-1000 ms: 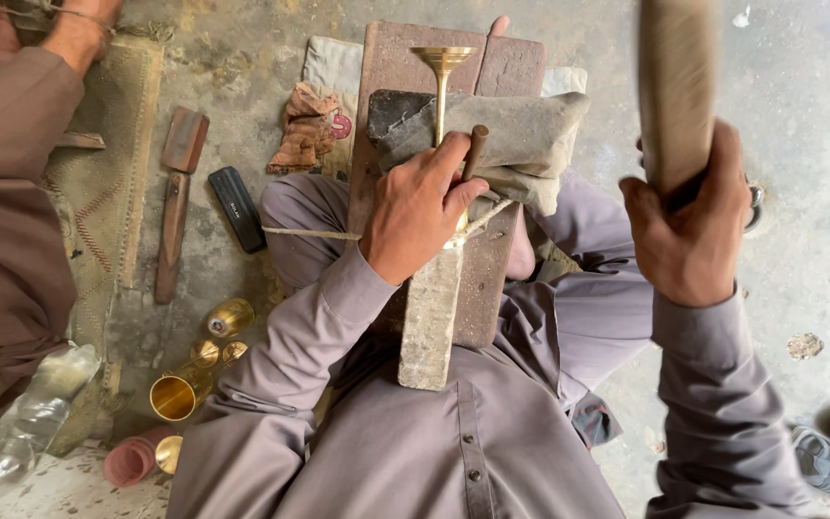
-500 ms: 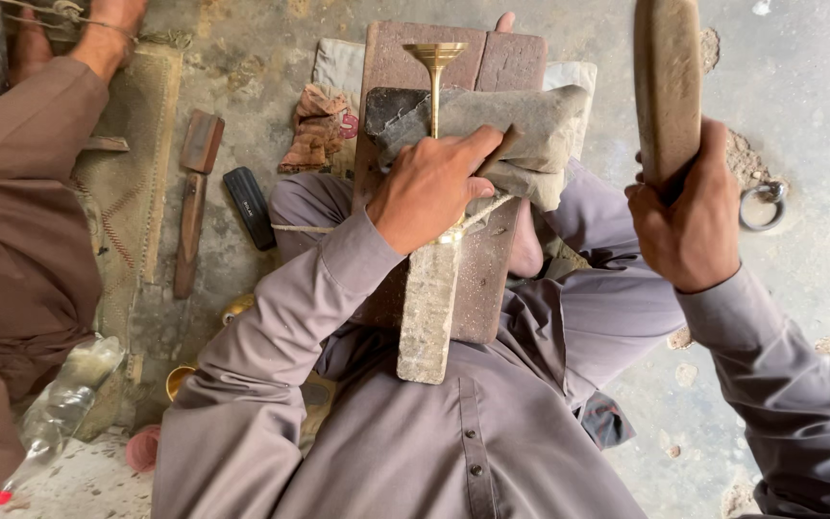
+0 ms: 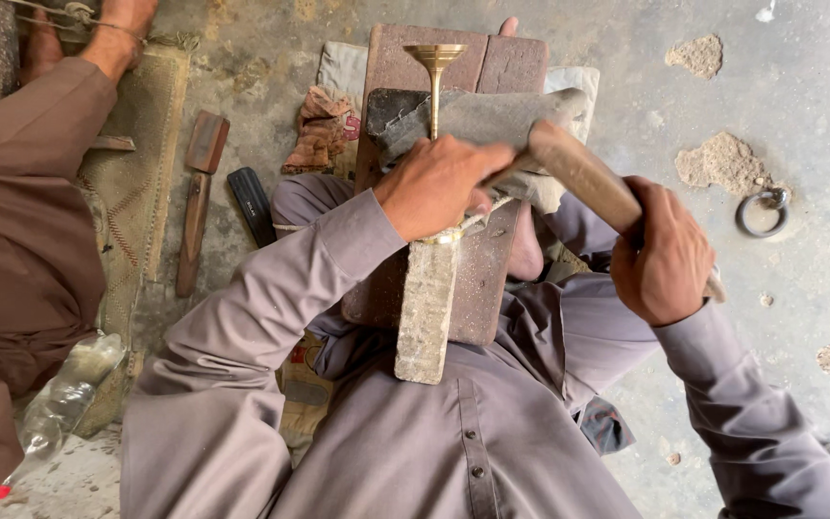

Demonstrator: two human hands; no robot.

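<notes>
My left hand (image 3: 439, 185) grips a thin tool against a brass goblet-shaped piece (image 3: 435, 77) that lies along a grey stone bar (image 3: 425, 308). The bar rests on a reddish-brown wooden board (image 3: 482, 279) across my lap. My right hand (image 3: 663, 252) is closed around the handle of a wooden mallet (image 3: 573, 173), whose head is down beside my left hand, at the brass piece. A grey cloth-wrapped block (image 3: 492, 115) lies across the board just beyond my left hand.
Another person in brown clothes (image 3: 12, 240) sits at the left on a woven mat (image 3: 132, 183). A wooden-handled tool (image 3: 196, 192), a black object (image 3: 250, 204) and a crumpled rag (image 3: 319, 130) lie on the concrete floor. A metal ring (image 3: 761, 211) lies right, a plastic bottle (image 3: 60, 404) lower left.
My right hand has swung the mallet down from its raised position to the brass piece by my left hand. The view has shifted slightly; the left hand stays in place.
</notes>
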